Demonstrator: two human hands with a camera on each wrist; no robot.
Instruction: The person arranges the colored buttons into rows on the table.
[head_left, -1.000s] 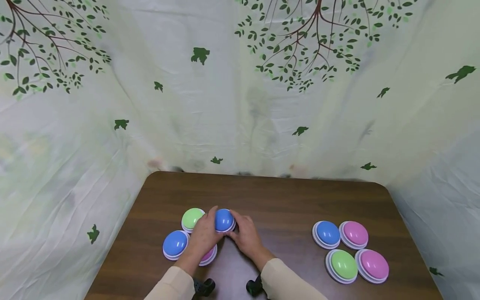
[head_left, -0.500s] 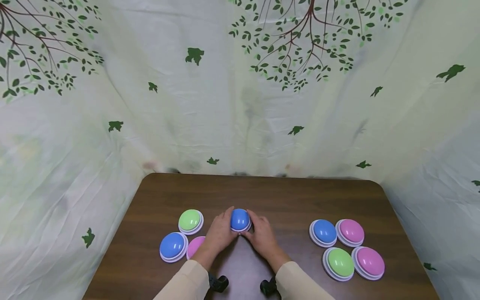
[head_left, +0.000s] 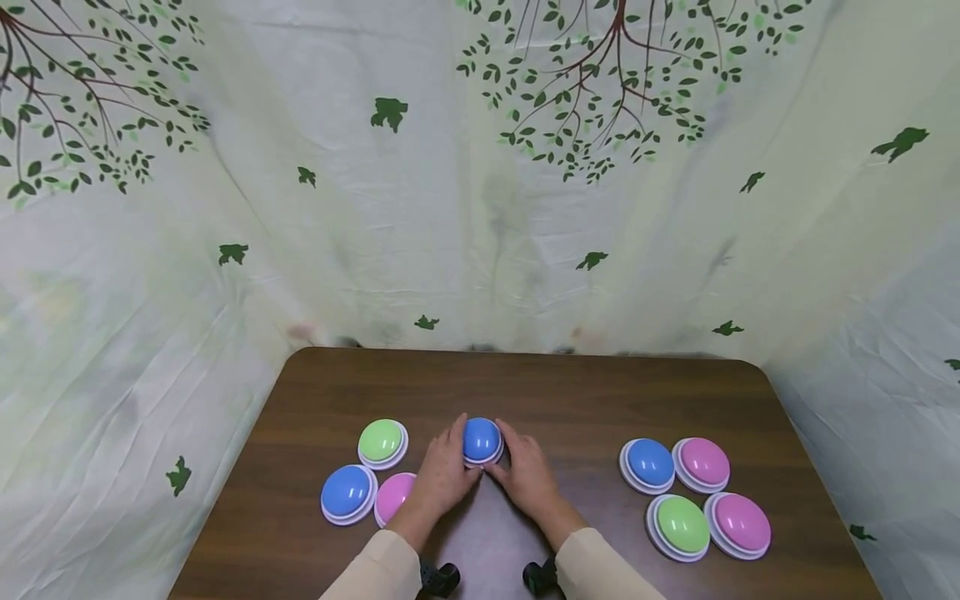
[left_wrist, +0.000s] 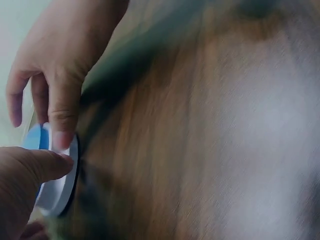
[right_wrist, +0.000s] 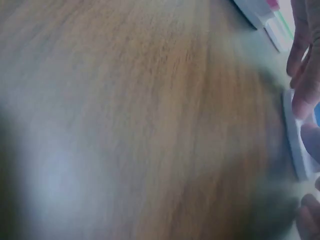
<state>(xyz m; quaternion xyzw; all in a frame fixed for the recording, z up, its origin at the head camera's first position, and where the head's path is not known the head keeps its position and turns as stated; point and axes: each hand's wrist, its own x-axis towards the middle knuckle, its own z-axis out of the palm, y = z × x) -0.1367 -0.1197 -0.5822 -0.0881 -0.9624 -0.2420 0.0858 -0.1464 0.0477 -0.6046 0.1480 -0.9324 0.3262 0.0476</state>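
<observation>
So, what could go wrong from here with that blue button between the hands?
Two risks, as I judge it. The left hand and right hand grip the middle blue button closely, so a small shift might press its top by accident. And in the head view the left arm covers part of the nearby pink button, so drawing that arm back could nudge it.

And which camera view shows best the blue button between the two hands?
The head view: the button shows its blue dome clearly. Left wrist shows mostly its white base, partly covered; right wrist shows only part, cut off at the edge.
</observation>
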